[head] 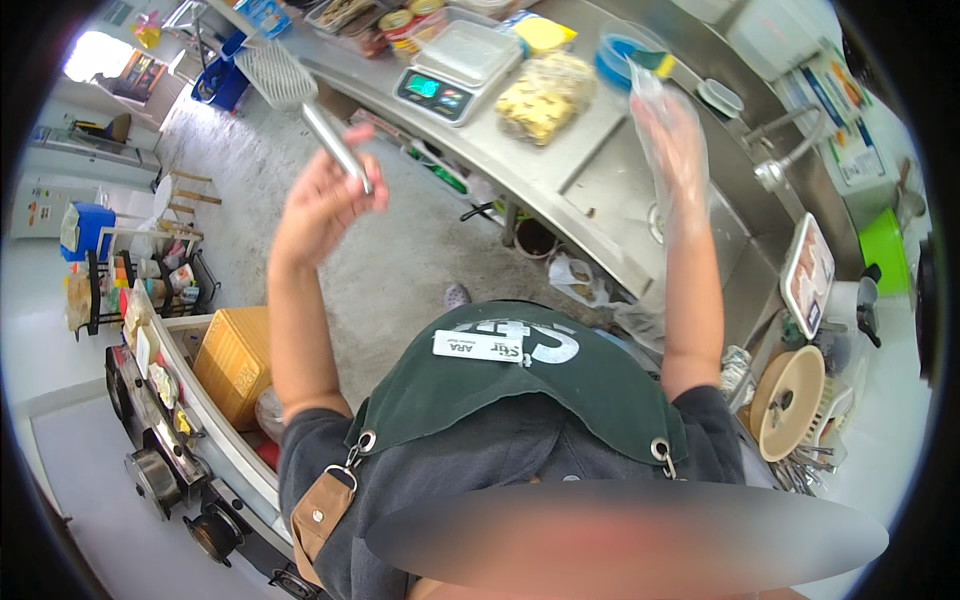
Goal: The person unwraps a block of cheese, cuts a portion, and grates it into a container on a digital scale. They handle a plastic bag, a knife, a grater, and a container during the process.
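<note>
My left hand point(330, 187) is raised over the floor and grips the metal handle of a slotted spatula point(279, 76), whose broad head points up and away. A clear plastic glove covers my right hand point(670, 135), which is over the steel sink near a blue round container point(624, 58) with a green and yellow sponge. Whether my right fingers hold anything is unclear through the loose plastic. Between my hands, on the steel counter, lie a plastic bag of yellow food pieces point(541, 97) and a digital kitchen scale point(435, 95) with a clear lidded container point(466, 52) on top.
A gooseneck faucet point(784, 165) stands behind the sink. At right are a wrapped meat tray point(808, 277), a beige bowl point(787, 405) and cutlery. Cans point(399, 28) stand at the counter's back. A stove with pots point(154, 480) and a yellow crate point(236, 364) are at left.
</note>
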A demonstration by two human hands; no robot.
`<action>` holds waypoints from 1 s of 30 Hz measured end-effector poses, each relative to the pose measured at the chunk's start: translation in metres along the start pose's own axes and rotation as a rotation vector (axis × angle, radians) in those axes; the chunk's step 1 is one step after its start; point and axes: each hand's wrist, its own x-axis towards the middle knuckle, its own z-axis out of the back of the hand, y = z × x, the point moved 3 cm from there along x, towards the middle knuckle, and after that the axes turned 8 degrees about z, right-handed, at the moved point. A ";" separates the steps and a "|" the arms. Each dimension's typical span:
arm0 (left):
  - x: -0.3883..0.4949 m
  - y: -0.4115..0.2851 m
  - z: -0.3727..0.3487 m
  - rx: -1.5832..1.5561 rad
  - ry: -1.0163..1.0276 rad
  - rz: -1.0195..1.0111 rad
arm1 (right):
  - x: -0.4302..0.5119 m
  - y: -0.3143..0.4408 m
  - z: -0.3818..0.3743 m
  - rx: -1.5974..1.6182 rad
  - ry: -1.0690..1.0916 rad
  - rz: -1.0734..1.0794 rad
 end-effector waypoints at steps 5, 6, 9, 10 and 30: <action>-0.117 0.073 0.077 -0.071 -0.384 0.147 | 0.150 -0.041 -0.112 -0.474 0.077 0.146; -0.136 0.081 0.088 -0.080 -0.456 0.154 | 0.172 -0.045 -0.126 -0.566 0.161 0.149; -0.181 0.088 0.117 -0.190 -0.659 0.168 | 0.207 -0.053 -0.162 -0.648 0.363 0.032; -0.189 0.087 0.125 -0.205 -0.699 0.164 | 0.213 -0.055 -0.171 -0.618 0.403 -0.007; 0.107 0.080 0.171 0.162 -0.510 -0.045 | 0.003 0.068 -0.251 -0.304 0.210 0.112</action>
